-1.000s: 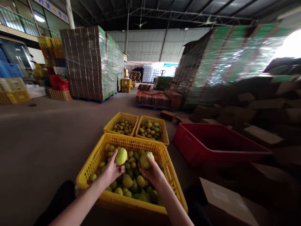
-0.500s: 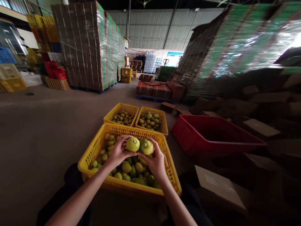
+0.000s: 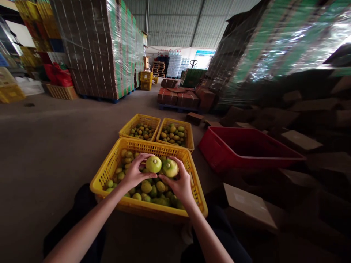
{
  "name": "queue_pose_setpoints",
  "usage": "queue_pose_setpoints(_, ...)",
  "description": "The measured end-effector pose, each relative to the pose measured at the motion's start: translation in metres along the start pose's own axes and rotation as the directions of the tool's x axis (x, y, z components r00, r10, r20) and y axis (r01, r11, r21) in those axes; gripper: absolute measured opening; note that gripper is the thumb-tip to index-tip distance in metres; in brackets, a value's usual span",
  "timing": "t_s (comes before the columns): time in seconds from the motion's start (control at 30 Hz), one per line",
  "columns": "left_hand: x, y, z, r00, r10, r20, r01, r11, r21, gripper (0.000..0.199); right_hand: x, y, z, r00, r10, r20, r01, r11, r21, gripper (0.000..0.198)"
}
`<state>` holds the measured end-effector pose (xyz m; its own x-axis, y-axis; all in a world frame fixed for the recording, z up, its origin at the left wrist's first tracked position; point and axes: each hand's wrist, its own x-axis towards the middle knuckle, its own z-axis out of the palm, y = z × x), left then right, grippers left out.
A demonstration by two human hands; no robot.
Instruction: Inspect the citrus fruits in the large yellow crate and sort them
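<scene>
Over the large yellow crate, my left hand is closed round a yellow-green lemon, its knobbed end facing me. Beside it, my right hand grips a second, greener lemon, also with its knob toward me. The two lemons are side by side, nearly touching, with both thumbs beneath them. Below my hands, many loose lemons, green to yellow, lie in the crate. My wrists hide part of this pile.
Two smaller yellow crates of lemons stand behind the large one. To the right are a red tub and scattered cardboard boxes. Wrapped pallet stacks rise farther back, with a low pallet of cartons between them.
The whole scene has shifted slightly up and left in view as my head moved. Both hands keep their hold on the two lemons, with little change in pose.
</scene>
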<state>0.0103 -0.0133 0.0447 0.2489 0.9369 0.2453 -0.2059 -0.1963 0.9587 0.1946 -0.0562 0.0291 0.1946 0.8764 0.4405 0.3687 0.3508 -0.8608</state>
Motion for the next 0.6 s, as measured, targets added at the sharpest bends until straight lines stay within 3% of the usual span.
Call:
queue_pose_setpoints(0.13,0.001,0.000,-0.003,1.000,0.017,-0.012,-0.017,1.000,-0.003,0.055,0.003,-0.002,0.001,1.000,0.015,0.004,-0.015,1.000,0.018,0.063)
queue_pose_setpoints(0.27,0.003,-0.005,-0.004,0.977,-0.208,-0.052,0.200,0.971,-0.133,0.047,0.000,-0.003,0.006,0.982,0.158,0.105,-0.175,0.967,0.187,0.063)
queue_pose_setpoints(0.37,0.005,-0.013,-0.001,0.885,-0.466,-0.014,0.442,0.848,-0.294,0.036,-0.003,-0.002,0.014,0.900,0.365,0.238,-0.431,0.824,0.367,0.055)
queue_pose_setpoints(0.43,0.006,-0.017,0.001,0.782,-0.621,0.052,0.591,0.714,-0.374,0.044,-0.004,-0.001,0.021,0.825,0.451,0.340,-0.563,0.704,0.433,0.061)
queue_pose_setpoints(0.5,0.007,-0.019,0.004,0.690,-0.711,0.132,0.683,0.580,-0.444,0.051,-0.001,-0.002,0.026,0.787,0.480,0.389,-0.617,0.638,0.461,0.063)
queue_pose_setpoints(0.53,0.007,-0.019,0.005,0.667,-0.726,0.166,0.698,0.531,-0.480,0.052,0.001,-0.002,0.028,0.783,0.489,0.385,-0.622,0.624,0.473,0.062)
queue_pose_setpoints(0.6,0.007,-0.018,0.007,0.670,-0.713,0.208,0.683,0.482,-0.549,0.052,0.005,-0.004,0.031,0.787,0.507,0.352,-0.616,0.610,0.498,0.060)
